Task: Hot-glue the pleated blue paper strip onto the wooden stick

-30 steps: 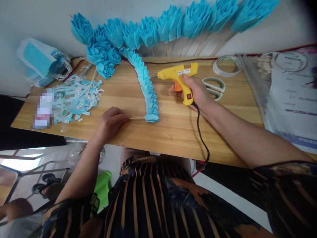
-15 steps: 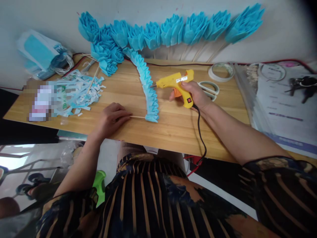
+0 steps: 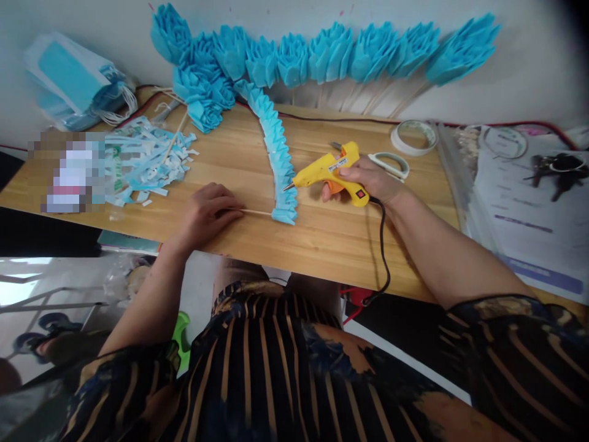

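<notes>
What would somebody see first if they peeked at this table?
Probably the row of bright blue paper flowers leaning against the wall at the back of the wooden table. Next, the yellow glue gun in the right hand, its tip by the long folded blue paper strip that runs down the middle. The left hand pinches a thin wooden stick at the strip's near end.

A yellow glue gun [image 3: 332, 172] with an orange trigger and black cord is seen; the pleated paper strip [image 3: 277, 153] is blue, the counter [image 3: 322, 233] light wood-grained.
</notes>
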`<state>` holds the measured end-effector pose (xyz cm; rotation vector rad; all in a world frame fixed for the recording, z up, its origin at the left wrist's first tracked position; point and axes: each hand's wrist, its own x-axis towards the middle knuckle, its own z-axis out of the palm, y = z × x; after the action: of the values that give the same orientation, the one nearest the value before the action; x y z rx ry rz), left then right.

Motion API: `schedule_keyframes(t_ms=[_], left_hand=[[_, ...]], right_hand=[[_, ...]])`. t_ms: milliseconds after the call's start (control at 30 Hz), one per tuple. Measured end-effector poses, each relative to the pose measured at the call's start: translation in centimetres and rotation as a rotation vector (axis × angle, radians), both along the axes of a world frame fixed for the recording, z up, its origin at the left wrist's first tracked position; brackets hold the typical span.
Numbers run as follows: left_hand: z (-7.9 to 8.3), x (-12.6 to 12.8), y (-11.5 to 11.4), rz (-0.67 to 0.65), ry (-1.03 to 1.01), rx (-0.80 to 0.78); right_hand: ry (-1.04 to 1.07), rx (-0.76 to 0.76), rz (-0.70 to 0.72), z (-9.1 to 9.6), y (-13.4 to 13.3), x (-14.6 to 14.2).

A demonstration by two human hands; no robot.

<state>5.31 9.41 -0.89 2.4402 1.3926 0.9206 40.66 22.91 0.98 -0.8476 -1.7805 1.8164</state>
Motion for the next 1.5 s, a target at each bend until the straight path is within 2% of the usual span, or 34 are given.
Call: schedule_keyframes(t_ms=[133, 367, 633, 733, 933, 1000, 1133, 1300, 1500], left_hand=[[-0.1, -0.1, 0.1, 0.014, 0.005, -0.017], [0.0, 0.0, 0.1, 0.028, 0.009, -0.025], [-0.2, -0.1, 0.0, 0.018, -0.008, -0.002], [-0.2, -0.2, 0.1, 0.010, -0.017, 0.021], [-0.3, -0.2, 0.1, -0.009, -0.010, 0.037], [-0.2, -0.3, 0.0, -0.014, -0.004, 0.043], [-0.1, -0.3, 0.0, -0.027, 0.010, 0.042], [-0.1, -0.3, -0.1, -0.041, 0.023, 0.044], [0.2, 0.0, -0.3, -0.025, 0.019, 0.028]], right_hand=[[0.003, -0.049, -0.031, 0.0, -0.1, -0.1], [0.014, 0.083, 0.057, 0.3, -0.2, -0.4], [0.021, 0.053, 0.104, 0.8, -0.4, -0.3], [0.013, 0.044, 0.067, 0.6, -0.4, -0.4], [0.020, 0.002, -0.137, 0.7, -0.6, -1.4], [0.007, -0.009, -0.122, 1.1, -0.8, -1.5], [-0.001, 0.011, -0.007, 1.6, -1.7, -1.0], [0.068, 0.020, -0.044, 0.8, -2.9, 0.1], [0.018, 0.002, -0.041, 0.4, -3.1, 0.6]])
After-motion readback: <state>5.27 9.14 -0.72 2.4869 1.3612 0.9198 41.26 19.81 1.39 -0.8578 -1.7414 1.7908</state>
